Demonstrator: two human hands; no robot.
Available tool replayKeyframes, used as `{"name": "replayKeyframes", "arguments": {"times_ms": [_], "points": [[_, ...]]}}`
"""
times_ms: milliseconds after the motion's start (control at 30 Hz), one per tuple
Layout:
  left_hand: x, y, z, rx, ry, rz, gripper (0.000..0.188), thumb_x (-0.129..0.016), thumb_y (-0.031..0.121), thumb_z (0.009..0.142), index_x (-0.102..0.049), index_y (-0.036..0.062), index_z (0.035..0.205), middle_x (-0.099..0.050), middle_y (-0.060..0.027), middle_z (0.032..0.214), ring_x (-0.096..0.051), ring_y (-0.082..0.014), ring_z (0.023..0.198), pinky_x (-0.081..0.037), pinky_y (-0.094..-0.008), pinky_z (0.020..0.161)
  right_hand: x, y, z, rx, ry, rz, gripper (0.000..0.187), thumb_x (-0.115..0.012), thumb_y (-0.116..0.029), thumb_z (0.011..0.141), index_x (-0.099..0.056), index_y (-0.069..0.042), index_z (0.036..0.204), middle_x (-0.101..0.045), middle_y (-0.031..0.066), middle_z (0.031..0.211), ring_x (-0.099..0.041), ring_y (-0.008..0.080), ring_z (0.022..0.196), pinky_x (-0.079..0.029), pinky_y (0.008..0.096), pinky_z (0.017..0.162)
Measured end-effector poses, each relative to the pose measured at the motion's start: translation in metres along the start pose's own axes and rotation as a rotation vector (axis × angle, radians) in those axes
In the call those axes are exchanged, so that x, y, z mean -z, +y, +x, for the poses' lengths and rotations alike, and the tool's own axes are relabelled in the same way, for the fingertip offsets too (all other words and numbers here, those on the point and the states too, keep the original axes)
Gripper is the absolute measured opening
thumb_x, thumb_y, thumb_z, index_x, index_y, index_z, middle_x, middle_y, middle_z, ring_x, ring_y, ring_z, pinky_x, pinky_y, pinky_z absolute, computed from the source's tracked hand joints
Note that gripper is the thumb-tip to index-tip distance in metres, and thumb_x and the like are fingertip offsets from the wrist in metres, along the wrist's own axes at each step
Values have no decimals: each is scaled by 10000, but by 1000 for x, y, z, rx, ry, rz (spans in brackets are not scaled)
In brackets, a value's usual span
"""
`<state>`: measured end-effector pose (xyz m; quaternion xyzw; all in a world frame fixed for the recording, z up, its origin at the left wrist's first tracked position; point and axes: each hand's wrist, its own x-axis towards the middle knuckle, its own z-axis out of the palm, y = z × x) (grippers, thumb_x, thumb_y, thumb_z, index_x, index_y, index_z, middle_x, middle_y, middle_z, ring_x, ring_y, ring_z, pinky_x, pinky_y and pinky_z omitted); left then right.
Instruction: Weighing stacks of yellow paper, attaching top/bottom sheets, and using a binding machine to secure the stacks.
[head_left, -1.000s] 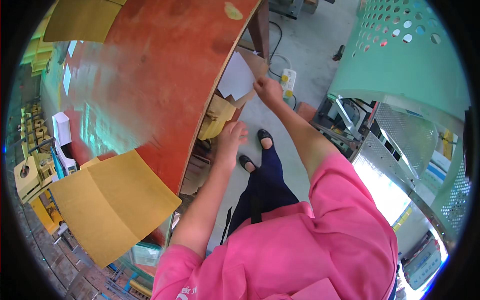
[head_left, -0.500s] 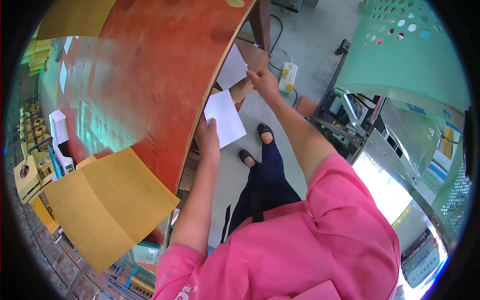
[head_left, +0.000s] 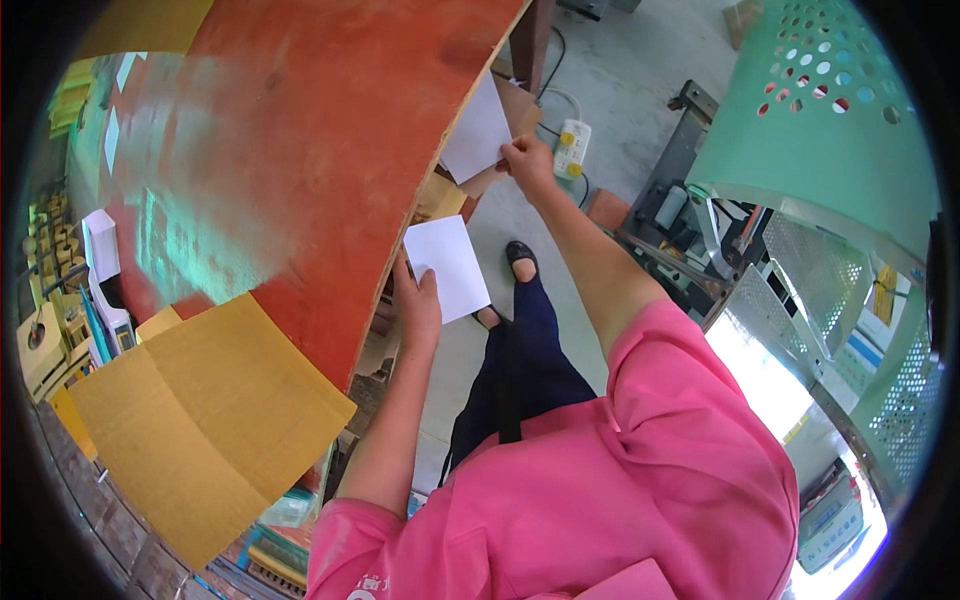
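Observation:
A white sheet of paper or thin stack (head_left: pixel 450 268) is held in my left hand (head_left: pixel 416 305), with the thumb on top and the fingers underneath. This paper sits beside the edge of the red-brown table. Farther ahead, my right hand (head_left: pixel 530 165) pinches the corner of another white sheet (head_left: pixel 480 132). That second sheet lies partly beyond the table edge, over brown cardboard (head_left: pixel 515 104). How many sheets are in either hand I cannot tell.
The red-brown tabletop (head_left: pixel 310 130) fills the left, with a folded brown cardboard sheet (head_left: pixel 210 420) on its near corner. A power strip (head_left: pixel 573 148) with cables lies on the floor. At right stands a machine with a green perforated cover (head_left: pixel 810 130).
The view has shifted slightly. My left hand and its paper have come a little nearer to me. My right hand stays at the other sheet's corner, and more of that sheet shows.

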<state>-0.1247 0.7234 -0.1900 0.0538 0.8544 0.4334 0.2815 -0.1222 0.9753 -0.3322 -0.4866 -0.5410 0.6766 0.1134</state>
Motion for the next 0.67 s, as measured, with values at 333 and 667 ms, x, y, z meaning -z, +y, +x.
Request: {"name": "replayKeyframes", "arguments": {"times_ms": [333, 667], "points": [[-8, 22, -1, -2, 12, 55, 703, -449, -50, 908, -179, 117, 1536, -467, -214, 1400, -563, -274, 1176, -445, -341, 978, 9, -20, -19, -90, 40, 180, 159, -660, -73, 837, -633, 48, 935, -671, 113, 740, -678, 189, 555, -551, 291, 500], [11, 14, -8, -68, -93, 218, 749, -435, -92, 878, -193, 163, 1538, -313, -154, 1541, -424, -328, 1340, -369, -380, 1073, -3, 19, -28, 43, 27, -145, 162, -675, -183, 821, -717, -28, 841, -722, 108, 734, -693, 247, 593, -566, 370, 659]]}}
